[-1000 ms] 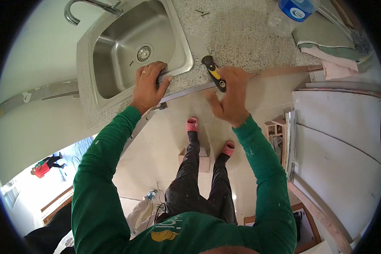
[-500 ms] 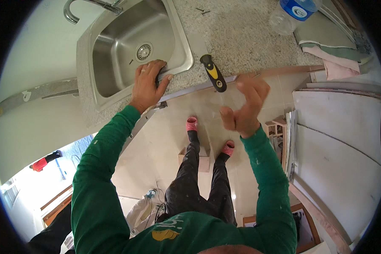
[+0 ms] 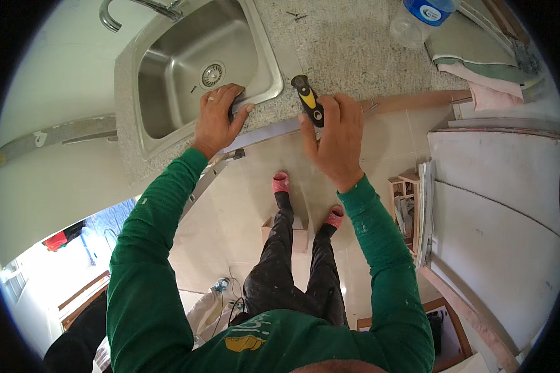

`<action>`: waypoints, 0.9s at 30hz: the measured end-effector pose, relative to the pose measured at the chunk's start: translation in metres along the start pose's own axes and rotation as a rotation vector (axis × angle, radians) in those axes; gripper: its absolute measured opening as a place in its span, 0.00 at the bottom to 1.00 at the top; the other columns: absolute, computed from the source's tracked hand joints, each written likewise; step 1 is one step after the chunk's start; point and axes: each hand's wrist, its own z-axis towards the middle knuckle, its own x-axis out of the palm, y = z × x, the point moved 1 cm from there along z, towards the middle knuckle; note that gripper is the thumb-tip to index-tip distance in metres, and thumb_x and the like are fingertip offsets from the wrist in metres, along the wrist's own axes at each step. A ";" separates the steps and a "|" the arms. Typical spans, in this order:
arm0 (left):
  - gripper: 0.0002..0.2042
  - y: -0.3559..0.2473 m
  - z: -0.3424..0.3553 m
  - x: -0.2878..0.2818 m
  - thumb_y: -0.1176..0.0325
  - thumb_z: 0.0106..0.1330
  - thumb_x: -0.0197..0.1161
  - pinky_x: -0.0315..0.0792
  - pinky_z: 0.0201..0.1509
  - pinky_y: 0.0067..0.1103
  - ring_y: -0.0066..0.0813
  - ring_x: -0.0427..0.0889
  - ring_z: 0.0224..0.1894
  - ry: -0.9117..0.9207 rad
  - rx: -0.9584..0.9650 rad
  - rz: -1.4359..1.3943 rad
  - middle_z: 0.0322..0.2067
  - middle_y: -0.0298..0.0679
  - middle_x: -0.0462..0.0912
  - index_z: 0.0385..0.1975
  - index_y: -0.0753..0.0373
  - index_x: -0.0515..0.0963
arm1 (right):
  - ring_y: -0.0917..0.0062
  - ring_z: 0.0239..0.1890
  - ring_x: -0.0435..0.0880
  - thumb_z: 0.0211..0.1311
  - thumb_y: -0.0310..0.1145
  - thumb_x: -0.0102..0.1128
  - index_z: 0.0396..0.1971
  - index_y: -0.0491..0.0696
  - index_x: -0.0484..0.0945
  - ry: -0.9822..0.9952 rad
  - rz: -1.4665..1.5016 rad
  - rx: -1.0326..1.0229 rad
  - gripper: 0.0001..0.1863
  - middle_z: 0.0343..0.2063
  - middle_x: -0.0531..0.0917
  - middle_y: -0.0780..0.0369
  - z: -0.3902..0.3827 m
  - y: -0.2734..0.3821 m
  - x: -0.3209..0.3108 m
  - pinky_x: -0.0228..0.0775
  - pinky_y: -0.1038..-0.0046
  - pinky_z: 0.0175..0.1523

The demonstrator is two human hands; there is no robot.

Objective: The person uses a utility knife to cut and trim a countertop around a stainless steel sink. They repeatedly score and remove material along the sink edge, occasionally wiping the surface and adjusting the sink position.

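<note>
My left hand (image 3: 216, 121) rests on the near edge of the steel sink (image 3: 168, 68), its fingers curled over a dark object (image 3: 235, 107) that they mostly cover; I cannot make out its kind. A tool with a black and yellow handle (image 3: 307, 98) lies across the counter's front edge, right of the sink, its hanging-hole end toward me. What the tool's working end is, I cannot tell. Around that near end, my right hand (image 3: 339, 140) has its thumb on one side and its fingers on the other, spread apart.
On the speckled countertop (image 3: 348, 56) lie a few screws (image 3: 297, 15), a clear bottle with a blue label (image 3: 417, 22) and folded cloths (image 3: 479, 68). A small screw (image 3: 193, 89) is in the sink. White panels (image 3: 498, 186) lean at right; a box (image 3: 298, 239) stands behind my feet.
My right hand has come up and left, from the air in front of the counter to the handled tool. The left hand stays at the sink's edge.
</note>
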 end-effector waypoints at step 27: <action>0.23 -0.003 0.005 0.003 0.51 0.76 0.63 0.66 0.69 0.42 0.48 0.80 0.60 -0.001 -0.024 -0.026 0.56 0.47 0.83 0.59 0.62 0.78 | 0.56 0.29 0.89 0.74 0.45 0.65 0.53 0.48 0.75 0.138 -0.006 0.239 0.19 0.30 0.86 0.56 0.005 0.006 0.018 0.81 0.56 0.33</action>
